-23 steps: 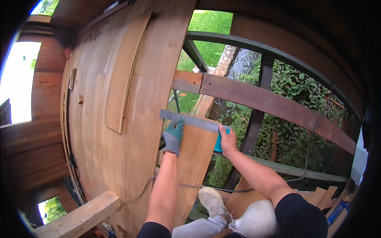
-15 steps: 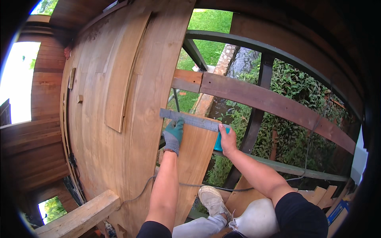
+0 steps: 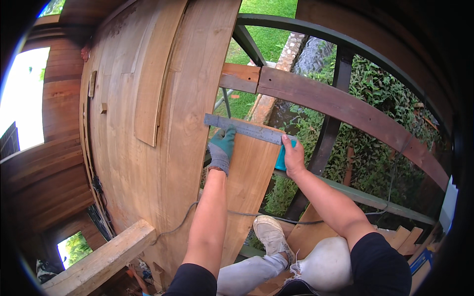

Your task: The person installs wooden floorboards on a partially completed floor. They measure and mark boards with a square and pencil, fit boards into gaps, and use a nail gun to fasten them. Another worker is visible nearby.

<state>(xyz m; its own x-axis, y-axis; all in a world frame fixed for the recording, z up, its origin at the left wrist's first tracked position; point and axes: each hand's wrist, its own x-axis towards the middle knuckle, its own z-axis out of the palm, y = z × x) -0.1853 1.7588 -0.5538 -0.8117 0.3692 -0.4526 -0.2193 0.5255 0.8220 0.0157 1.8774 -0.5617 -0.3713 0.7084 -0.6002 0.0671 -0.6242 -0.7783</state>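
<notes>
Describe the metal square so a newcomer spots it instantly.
From the big wooden floor on the left, go to the plank just right of its edge. The square lies across that plank's far end, gloved left hand at its blade, bare right hand at its teal handle. Grey metal and teal set it apart from the brown floor and plank.

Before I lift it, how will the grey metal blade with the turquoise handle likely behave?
The grey metal blade looks thin and straight, so probably stiff, perhaps springy. Its turquoise handle sits at one end, so that end may feel heavier. Being flat, it probably won't roll.
</notes>
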